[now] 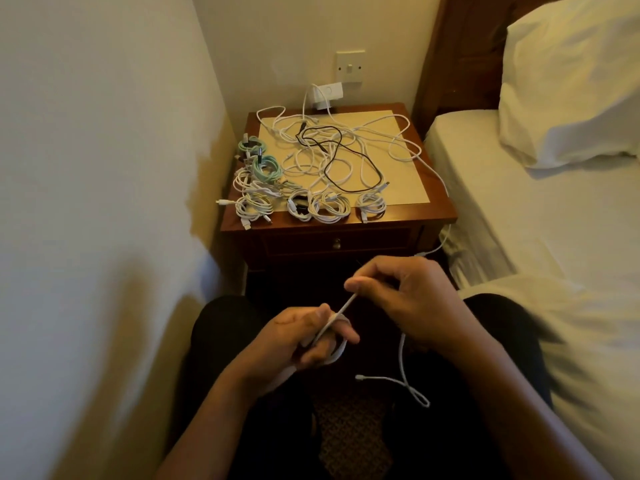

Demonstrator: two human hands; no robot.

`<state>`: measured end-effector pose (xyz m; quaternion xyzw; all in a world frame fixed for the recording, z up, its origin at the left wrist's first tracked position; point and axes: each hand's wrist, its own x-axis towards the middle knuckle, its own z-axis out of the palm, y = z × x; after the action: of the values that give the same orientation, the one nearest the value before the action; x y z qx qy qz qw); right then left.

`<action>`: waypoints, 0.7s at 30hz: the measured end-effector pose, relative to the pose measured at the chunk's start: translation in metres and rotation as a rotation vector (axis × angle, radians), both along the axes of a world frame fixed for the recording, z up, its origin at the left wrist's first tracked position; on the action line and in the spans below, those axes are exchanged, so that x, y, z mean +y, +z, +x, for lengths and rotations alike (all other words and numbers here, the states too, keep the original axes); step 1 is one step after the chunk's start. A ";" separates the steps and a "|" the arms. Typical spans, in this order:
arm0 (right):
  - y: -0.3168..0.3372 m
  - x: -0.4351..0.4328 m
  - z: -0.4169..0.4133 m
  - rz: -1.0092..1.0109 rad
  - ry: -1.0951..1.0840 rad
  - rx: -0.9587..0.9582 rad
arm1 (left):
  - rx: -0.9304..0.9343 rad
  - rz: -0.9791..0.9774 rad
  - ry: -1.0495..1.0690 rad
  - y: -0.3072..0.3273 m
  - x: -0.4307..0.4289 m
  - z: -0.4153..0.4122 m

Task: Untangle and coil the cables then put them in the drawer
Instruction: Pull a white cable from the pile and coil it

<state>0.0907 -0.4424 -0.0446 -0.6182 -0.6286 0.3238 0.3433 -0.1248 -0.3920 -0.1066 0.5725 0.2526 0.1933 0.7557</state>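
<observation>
1. Left hand (304, 341), lower centre of frame: fingers curled and pointing right, with turns of white cable (402, 358) wound round them. The thumb lies along the top, against the turns.
2. Left forearm: bare. It enters at the bottom edge, left of centre, and angles up and right to the wrist.
3. Right hand (415, 303), just right of the left and higher: back of the hand toward the camera. Thumb and forefinger tips pinch the cable; the other fingers are curled under.
4. Right forearm: bare. It runs from the lower right corner up and left.
5. The hands are near each other but not touching. A short taut run of cable spans the gap.
</observation>
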 end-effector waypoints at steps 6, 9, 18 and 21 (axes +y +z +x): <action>-0.054 0.002 -0.010 0.034 -0.078 0.174 | -0.169 -0.166 0.199 0.024 0.012 -0.001; -0.067 -0.012 -0.029 0.037 -0.090 0.142 | -0.276 -0.182 0.381 0.038 0.031 0.009; -0.014 -0.015 -0.055 -0.090 0.122 -0.172 | 0.180 0.427 0.422 0.040 0.058 0.033; 0.010 -0.002 -0.037 -0.004 0.106 -0.233 | 0.307 0.506 0.192 0.035 0.054 0.020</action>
<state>0.0534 -0.4444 -0.0342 -0.6181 -0.6955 0.2686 0.2489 -0.1046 -0.3383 -0.0713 0.7386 0.3606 0.2317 0.5204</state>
